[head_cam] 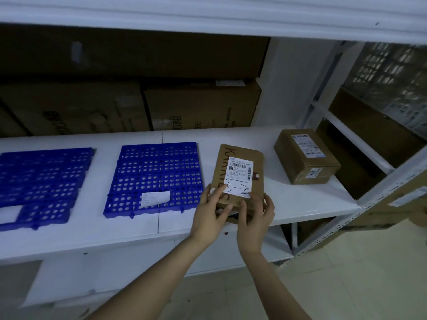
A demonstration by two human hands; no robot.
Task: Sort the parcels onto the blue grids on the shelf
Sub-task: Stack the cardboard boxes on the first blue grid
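A flat brown parcel [240, 165] with a white shipping label marked "5-2" sits on the white shelf [300, 199], right of the middle blue grid [157, 174]. My left hand [210, 211] holds its near left corner, fingers on top of the label edge. My right hand [256, 215] grips the near right corner, thumb on top. A second, thicker brown parcel [305, 155] lies further right on the shelf. Another blue grid [44, 181] lies at the left. Each grid carries a small white paper slip.
Large cardboard boxes [201, 105] line the back of the shelf. A white upper shelf board [208, 17] hangs overhead. A perforated metal upright [369, 204] stands at the right, with more boxes behind it. Tiled floor lies below.
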